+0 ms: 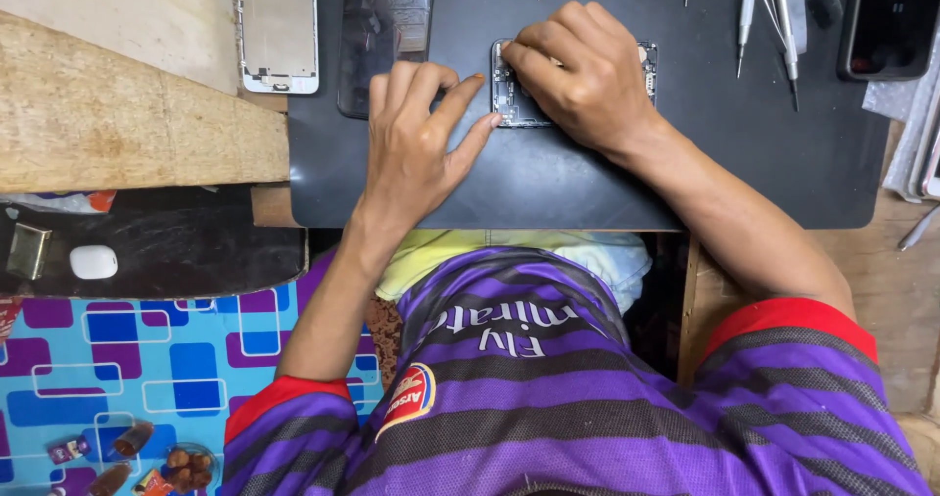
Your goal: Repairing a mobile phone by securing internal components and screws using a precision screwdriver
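1. Where the black work mat (548,188) spreads over the wooden bench, an opened phone body (516,99) lies near the mat's middle, its circuit side up.
2. Left hand (416,139) rests flat on the mat just left of the phone, fingers spread, the thumb tip touching the phone's left edge; it grips nothing.
3. Right hand (583,75) lies over the phone, fingers curled and pressed down on it; whether it pinches anything under the fingers cannot be told.
4. Most of the phone is hidden under the right hand; only its left strip and a right corner show.
5. Bare mat lies open below the phone down to the mat's near edge, and to the right of the phone.
6. Up-left of the phone lie a white phone frame (279,31) and a dark screen panel (385,36), both cut off at the top.
7. Up-right of the phone, screwdrivers (769,16) lie together, their handles cut off.
8. Another dark phone (886,21) sits at the mat's far right corner, partly out of view.
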